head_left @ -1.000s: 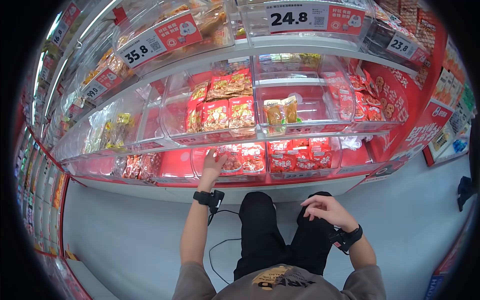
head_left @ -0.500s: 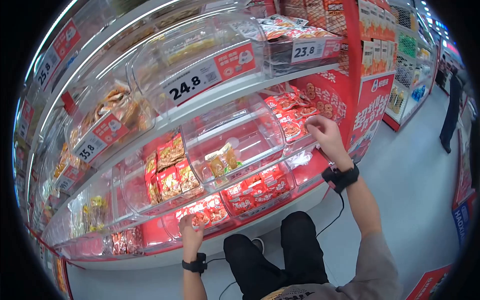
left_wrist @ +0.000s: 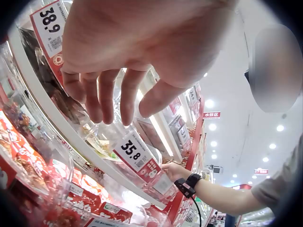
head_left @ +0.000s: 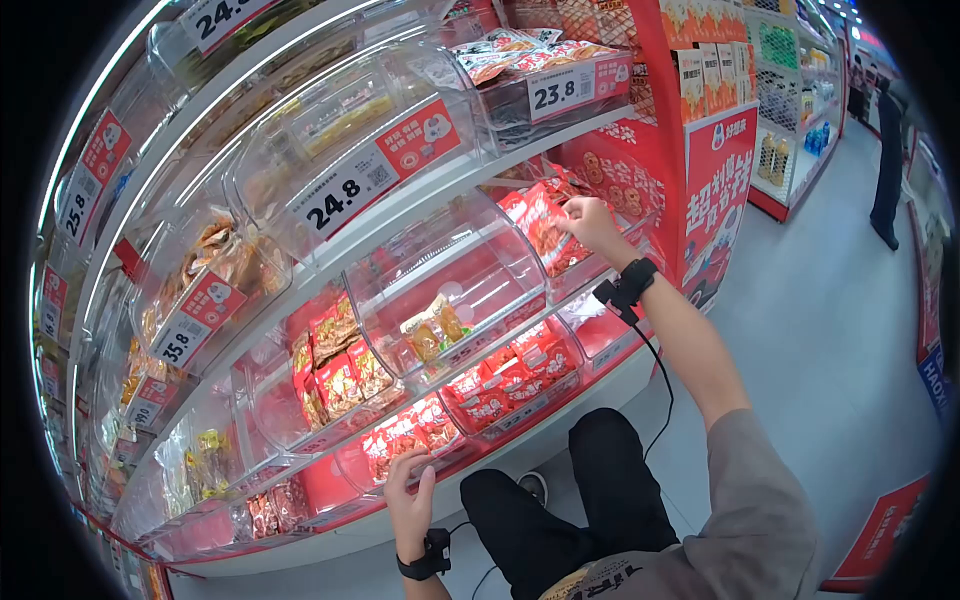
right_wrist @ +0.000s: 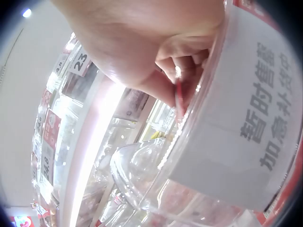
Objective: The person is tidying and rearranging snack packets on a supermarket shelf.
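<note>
My right hand [head_left: 597,230] reaches over the front of a clear bin at the right end of the middle shelf and pinches a red snack packet [head_left: 543,222] by its edge. Other red packets lie in the bin around it. In the right wrist view, the packet's thin red edge [right_wrist: 179,97] shows between thumb and fingers, partly hidden by the bin's wall. Low in front of the bottom shelf is my left hand [head_left: 408,508], fingers apart and loosely bent, holding nothing. Close by it are red packets [head_left: 400,440] in a bottom bin. The left wrist view shows the fingers [left_wrist: 108,94] hanging down.
Clear bins with price labels [head_left: 345,195] line the shelves above. A bin with a couple of yellowish packets [head_left: 432,330] adjoins on the left. A red end panel [head_left: 715,200] stands at the right. Farther off, a person's dark-trousered leg [head_left: 887,170] shows in the aisle.
My right hand has risen from above my knee to the right-end bin and has taken hold of a red packet. My left hand has drawn back from the bottom bin. The view has swung right.
</note>
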{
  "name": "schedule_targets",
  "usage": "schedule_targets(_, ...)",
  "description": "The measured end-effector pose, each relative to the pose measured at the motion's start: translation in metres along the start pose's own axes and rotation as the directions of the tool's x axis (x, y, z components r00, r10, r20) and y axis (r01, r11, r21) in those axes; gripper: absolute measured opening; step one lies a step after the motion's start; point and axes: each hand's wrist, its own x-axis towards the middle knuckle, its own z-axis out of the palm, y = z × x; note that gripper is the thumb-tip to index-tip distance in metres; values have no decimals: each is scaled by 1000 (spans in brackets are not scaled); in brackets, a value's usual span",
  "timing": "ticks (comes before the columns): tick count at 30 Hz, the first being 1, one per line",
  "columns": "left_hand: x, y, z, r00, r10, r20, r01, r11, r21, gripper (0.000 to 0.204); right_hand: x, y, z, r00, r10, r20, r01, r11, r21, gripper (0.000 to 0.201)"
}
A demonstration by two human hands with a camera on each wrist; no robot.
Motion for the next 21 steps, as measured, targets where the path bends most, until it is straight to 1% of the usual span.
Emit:
schedule_targets(1, -1, 4, 1, 999, -11, 31, 14, 994, -105, 16, 1, 1, 0, 994, -36, -103, 59, 972, 227, 24)
schedule_targets(2, -2, 7, 2, 998, -20, 56, 31, 977, -211, 15, -22, -28, -7, 986, 98, -133, -27, 888, 459, 15)
schedule_targets(3, -4, 9, 4, 997, -28, 78, 52, 948, -314, 15, -41, -45, -12, 990, 119, -81, -55, 833, 551, 15)
schedule_targets(5, -7, 12, 7, 981, -14, 192, 102, 886, -452, 26, -77, -70, -11, 987, 155, 46, -141, 690, 709, 15)
schedule_targets(6, -7, 18, 8, 969, -16, 245, 145, 842, -519, 32, -100, -91, -8, 983, 105, 152, -183, 673, 717, 15)
schedule_targets(7, -7, 24, 10, 956, -18, 293, 193, 790, -581, 38, -122, -104, 0, 963, 56, 263, -234, 654, 719, 15)
schedule_targets(8, -7, 28, 17, 961, 33, 275, 152, 768, -622, 49, -140, -100, 11, 928, -20, 372, -248, 712, 657, 15)
schedule_targets(9, -8, 31, 25, 965, 77, 249, 110, 746, -657, 61, -158, -104, 21, 870, -93, 485, -251, 762, 597, 15)
schedule_targets(10, -11, 27, 33, 964, 72, 257, 144, 670, -728, 63, -178, -114, 29, 790, -89, 606, -329, 773, 542, 14)
schedule_targets(11, -17, 24, 39, 963, 69, 259, 170, 587, -791, 66, -196, -109, 42, 721, -102, 686, -340, 810, 478, 15)
schedule_targets(13, -25, 30, 54, 991, -82, 108, 136, 576, -806, 55, -220, -98, 64, 581, -138, 802, -301, 879, 370, 19)
schedule_targets(14, -29, 26, 53, 984, -156, 91, 168, 609, -775, 48, -225, -98, 71, 545, -172, 821, -186, 930, 318, 21)
schedule_targets(15, -32, 17, 50, 970, -226, 91, 209, 580, -787, 45, -226, -100, 75, 512, -203, 835, -60, 961, 271, 24)
schedule_targets(16, -34, 6, 45, 952, -290, 97, 248, 549, -798, 43, -224, -103, 72, 538, -172, 825, -144, 946, 291, 28)
schedule_targets(17, -35, -5, 37, 931, -350, 107, 287, 515, -808, 40, -214, -107, 68, 594, -243, 767, -45, 942, 334, 26)
schedule_targets(18, -34, -15, 26, 913, -403, 59, 294, 553, -779, 35, -203, -110, 61, 692, -235, 682, -12, 942, 337, 24)
schedule_targets(19, -33, -34, 12, 903, -430, 17, 301, 603, -739, 36, -190, -111, 54, 781, -226, 582, 21, 941, 337, 22)
schedule_targets(20, -32, -60, 0, 891, -453, -25, 310, 649, -695, 36, -174, -109, 44, 852, -274, 447, 177, 953, 246, 21)
schedule_targets(21, -30, -83, -11, 879, -473, -68, 322, 691, -647, 36, -156, -106, 35, 893, -335, 302, 310, 942, 128, 19)
